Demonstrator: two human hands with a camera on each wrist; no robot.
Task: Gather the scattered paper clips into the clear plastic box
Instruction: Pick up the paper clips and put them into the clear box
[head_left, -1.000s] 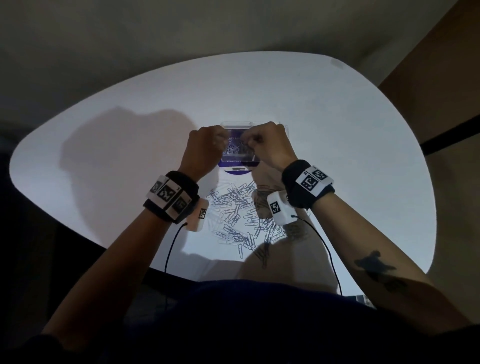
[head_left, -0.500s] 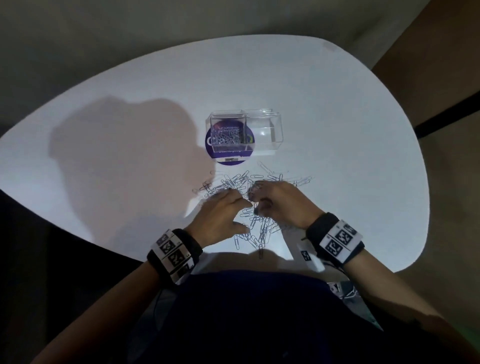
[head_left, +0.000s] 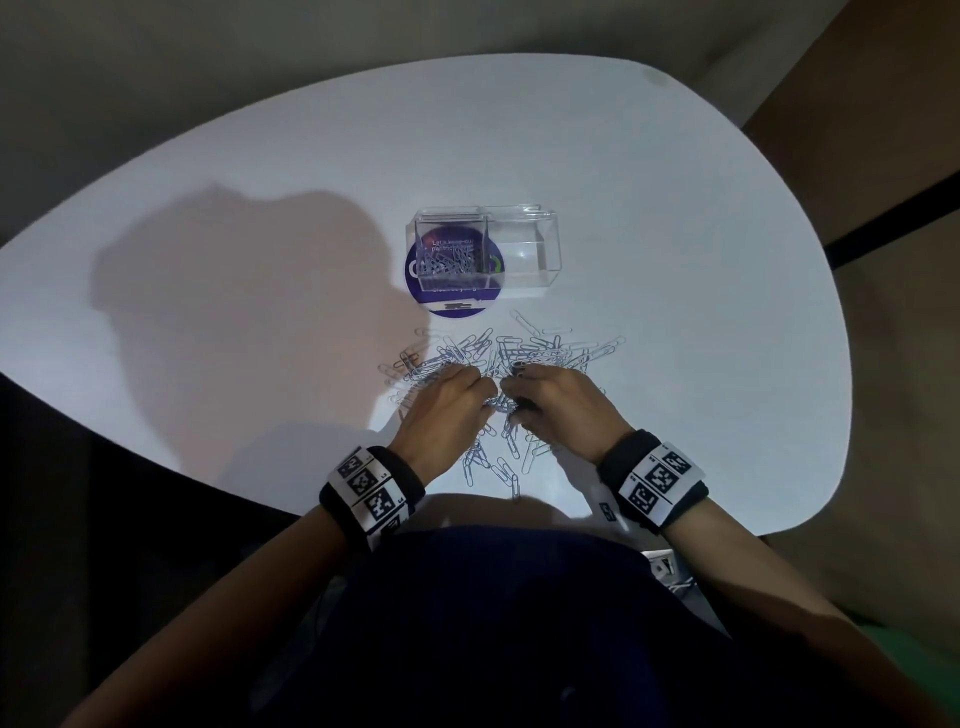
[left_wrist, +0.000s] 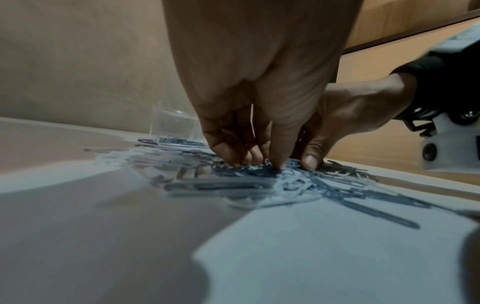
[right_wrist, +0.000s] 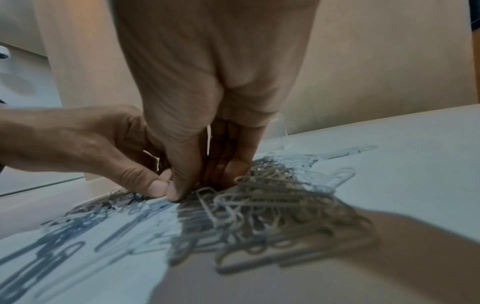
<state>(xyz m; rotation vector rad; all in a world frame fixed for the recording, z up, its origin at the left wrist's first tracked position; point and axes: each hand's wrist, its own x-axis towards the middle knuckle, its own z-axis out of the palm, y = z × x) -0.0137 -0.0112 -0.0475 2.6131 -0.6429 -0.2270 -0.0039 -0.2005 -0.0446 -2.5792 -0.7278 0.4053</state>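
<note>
Back from the clear plastic box (head_left: 483, 254) to the paper clips (head_left: 540, 351) heaped on the worktop (head_left: 675, 260). Left hand (head_left: 441, 405) and right hand (head_left: 563, 402) pinching clips, fingertips together. Best squeezed into one tight bunch before lifting toward the box just beyond.

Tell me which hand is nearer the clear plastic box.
Left, though only slightly. The left hand sits almost straight below the box, on the paper clips; the right hand lies below and further right.
</note>
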